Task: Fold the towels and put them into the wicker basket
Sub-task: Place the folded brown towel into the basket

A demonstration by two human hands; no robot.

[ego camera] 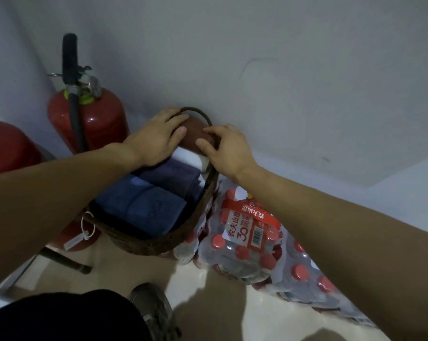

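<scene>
A dark wicker basket stands on the floor against the wall. Folded towels lie in it side by side: a blue towel nearest me, then a purple towel, then a white towel. A brown towel sits at the far end. My left hand lies over the brown towel's left part with fingers stretched out, pressing on it. My right hand holds the towel's right end at the basket rim between bent thumb and forefinger.
A red fire extinguisher with a black hose stands left of the basket, and a second red one shows at the left edge. A shrink-wrapped pack of red-capped water bottles lies right of the basket. My shoe is on the tiled floor below.
</scene>
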